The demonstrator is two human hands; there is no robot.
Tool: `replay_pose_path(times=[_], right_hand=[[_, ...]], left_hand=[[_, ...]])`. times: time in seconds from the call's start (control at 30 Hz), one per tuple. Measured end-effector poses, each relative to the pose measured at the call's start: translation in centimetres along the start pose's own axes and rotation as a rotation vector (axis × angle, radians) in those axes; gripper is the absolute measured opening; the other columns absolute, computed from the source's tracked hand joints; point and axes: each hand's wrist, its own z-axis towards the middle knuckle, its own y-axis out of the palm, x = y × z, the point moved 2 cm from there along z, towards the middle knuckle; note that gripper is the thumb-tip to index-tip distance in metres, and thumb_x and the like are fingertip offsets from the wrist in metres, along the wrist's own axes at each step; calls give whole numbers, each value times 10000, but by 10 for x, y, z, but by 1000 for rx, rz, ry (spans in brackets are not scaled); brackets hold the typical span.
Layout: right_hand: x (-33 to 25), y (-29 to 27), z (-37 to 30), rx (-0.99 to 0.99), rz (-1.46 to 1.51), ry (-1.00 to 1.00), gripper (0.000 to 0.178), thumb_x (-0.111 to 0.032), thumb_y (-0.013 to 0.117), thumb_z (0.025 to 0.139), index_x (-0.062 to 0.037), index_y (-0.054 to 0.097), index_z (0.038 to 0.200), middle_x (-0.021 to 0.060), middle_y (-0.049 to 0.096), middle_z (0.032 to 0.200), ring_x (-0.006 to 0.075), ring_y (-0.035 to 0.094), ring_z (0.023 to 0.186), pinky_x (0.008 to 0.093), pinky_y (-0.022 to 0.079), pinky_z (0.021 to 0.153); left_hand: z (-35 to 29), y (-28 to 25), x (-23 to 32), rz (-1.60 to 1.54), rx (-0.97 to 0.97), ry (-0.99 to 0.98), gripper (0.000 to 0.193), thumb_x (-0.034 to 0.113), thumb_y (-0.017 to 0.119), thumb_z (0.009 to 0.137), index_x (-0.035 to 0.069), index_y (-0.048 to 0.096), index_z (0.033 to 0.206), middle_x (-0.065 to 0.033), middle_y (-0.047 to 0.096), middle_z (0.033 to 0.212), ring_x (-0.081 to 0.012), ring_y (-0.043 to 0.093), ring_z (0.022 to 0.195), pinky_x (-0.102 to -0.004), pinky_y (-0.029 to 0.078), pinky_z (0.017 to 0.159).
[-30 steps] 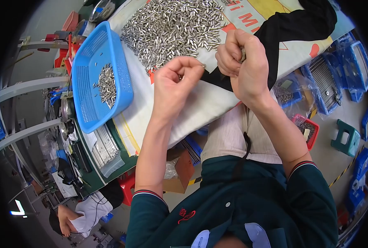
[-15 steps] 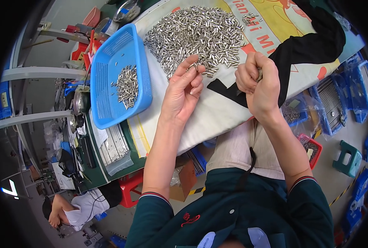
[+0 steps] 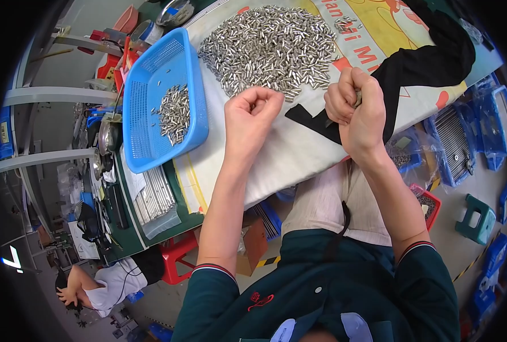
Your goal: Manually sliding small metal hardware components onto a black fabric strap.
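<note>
Compared with 0.5 s ago, the left hand has folded up: then its fingers were spread with the palm showing and 1 piece at the tips, and now they curl in, with thumb and forefinger tips together. The right hand keeps the same fist in nearly the same place. The pile of metal pieces looks much as it did.

The pieces are slim and silvery. In the pile they lie with their long axes in many directions, with no common heading; those in the basket, the loose pieces, are just as mixed.

The pile lies on the white cloth, on the far side of the left hand, its near edge just beyond the curled fingers. Whether those tips hold a piece I cannot tell. The right fingers are clamped around a small grey bit, seen in the opening by the thumb; its kind and long axis are hidden.

The blue basket stands left of the left hand. The black fabric runs from between the 2 hands, past the right fist, toward the far right.
</note>
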Motion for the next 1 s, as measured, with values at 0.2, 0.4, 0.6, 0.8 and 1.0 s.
replay_pose_path(times=[0.2,0.4,0.6,0.8,1.0], right_hand=[[0,2,-2,2,25,19,298,-210,321,834,-91,277,564,-24,259,442,49,174,396,224,135,362],[1,0,-1,-18,-37,27,321,-231,282,874,-111,267,577,-34,230,420,59,169,381,228,152,373],[0,-1,-1,-14,-16,20,319,-235,288,869,-110,268,576,-33,231,421,59,171,384,228,155,375],[-5,0,-4,-15,20,11,322,-242,288,865,-111,262,571,-34,230,420,64,164,391,235,155,382],[2,1,-5,-5,66,9,334,-259,281,867,-116,259,566,-32,227,418,68,162,399,237,161,399]], left_hand=[[-1,10,-8,624,51,538,76,45,629,696,33,618,770,-74,449,477,-142,394,402,-287,345,434],[2,13,-2,744,-99,389,41,52,588,706,29,554,708,-95,534,524,-242,535,466,-346,402,459],[-16,23,7,536,-256,396,47,34,593,689,8,561,712,-73,459,465,-181,474,403,-303,377,421],[-17,25,3,589,-327,393,57,32,598,683,-1,567,717,-87,468,471,-197,486,412,-312,381,429],[-17,26,2,535,-327,369,72,38,620,708,-16,580,735,-16,367,461,-76,310,424,-249,286,405]])
